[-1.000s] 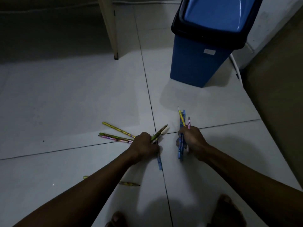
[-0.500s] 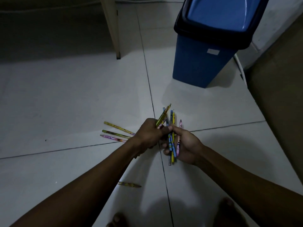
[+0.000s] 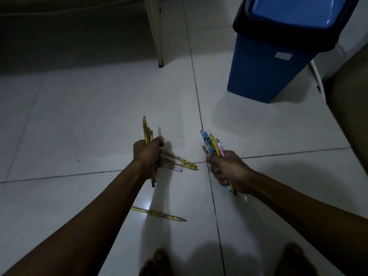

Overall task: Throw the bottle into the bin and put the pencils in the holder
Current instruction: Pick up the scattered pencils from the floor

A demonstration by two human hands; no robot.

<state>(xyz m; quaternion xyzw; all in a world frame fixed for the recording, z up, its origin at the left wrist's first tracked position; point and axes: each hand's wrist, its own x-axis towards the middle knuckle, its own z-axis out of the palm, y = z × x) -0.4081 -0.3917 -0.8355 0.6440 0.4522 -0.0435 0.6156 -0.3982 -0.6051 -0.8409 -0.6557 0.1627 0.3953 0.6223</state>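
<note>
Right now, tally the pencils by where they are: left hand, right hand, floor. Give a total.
Pencils in the left hand: about 3, partly hidden by the fist
Pencils in the right hand: about 5, overlapping
Pencils on the floor by the left hand: about 3
Lone pencil on the floor nearer the feet: 1
Total: about 12

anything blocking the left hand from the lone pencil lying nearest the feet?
Nothing visible lies between them. That pencil sits alone on bare floor tile, below the left hand. The hand itself is already closed on a bunch of pencils, which may hamper picking it up.
</note>
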